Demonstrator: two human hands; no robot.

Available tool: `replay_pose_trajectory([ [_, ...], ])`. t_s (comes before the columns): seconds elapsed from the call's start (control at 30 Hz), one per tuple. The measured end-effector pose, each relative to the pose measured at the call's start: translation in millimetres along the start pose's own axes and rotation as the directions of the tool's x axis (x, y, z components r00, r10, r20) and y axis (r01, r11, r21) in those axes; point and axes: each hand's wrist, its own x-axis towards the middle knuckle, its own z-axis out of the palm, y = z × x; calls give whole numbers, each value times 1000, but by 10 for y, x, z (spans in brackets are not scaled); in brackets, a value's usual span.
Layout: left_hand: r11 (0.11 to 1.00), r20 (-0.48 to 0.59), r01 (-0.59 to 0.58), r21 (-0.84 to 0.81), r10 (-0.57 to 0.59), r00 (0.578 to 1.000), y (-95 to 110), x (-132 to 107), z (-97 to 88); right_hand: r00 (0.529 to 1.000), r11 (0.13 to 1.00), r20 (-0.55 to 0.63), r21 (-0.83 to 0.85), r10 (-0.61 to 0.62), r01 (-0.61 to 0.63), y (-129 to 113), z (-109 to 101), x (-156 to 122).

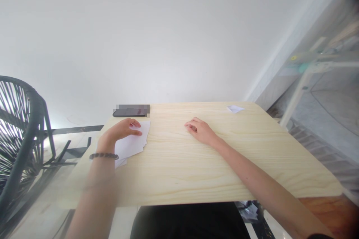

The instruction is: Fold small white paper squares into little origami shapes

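A stack of white paper sheets [131, 145] lies on the left part of the wooden table [174, 171], its edges uneven. Over its upper part is my left hand [123, 129], thumb and fingers apart, with nothing seen between them. Whether the fingertips touch the top sheet I cannot tell. My right hand [202, 130] rests near the table's middle, fingers curled in and tips close to the thumb; no object shows in it. A small folded white paper [235, 109] sits at the far right of the tabletop.
Behind the stack, a dark flat device [130, 112], partly blurred out, lies at the table's back edge. A white wall [179, 37] stands behind. At left is a dark woven chair [33, 119]; a pale metal frame [300, 86] stands at right.
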Motion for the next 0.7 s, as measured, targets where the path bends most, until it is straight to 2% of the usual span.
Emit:
replay_pose_trajectory([
  [0.17, 1000, 24, 8, -11, -8, 1000, 9, -9, 3, 1000, 1000, 4, 4, 7, -7, -9, -4, 4],
  [0.4, 1000, -28, -19, -1, 19, 999, 26, 0, -9, 1000, 1000, 11, 6, 14, -14, -2, -1, 6],
  [0.57, 992, -149, -110, -57, 100, 984, 148, -79, -47, 1000, 1000, 5, 10, 3, -3, 9, 3, 3],
  [0.7, 962, -282, -222, -161, 170, 944, 356, -184, -54, 1000, 1000, 4, 6, 8, -8, 6, -1, 4],
])
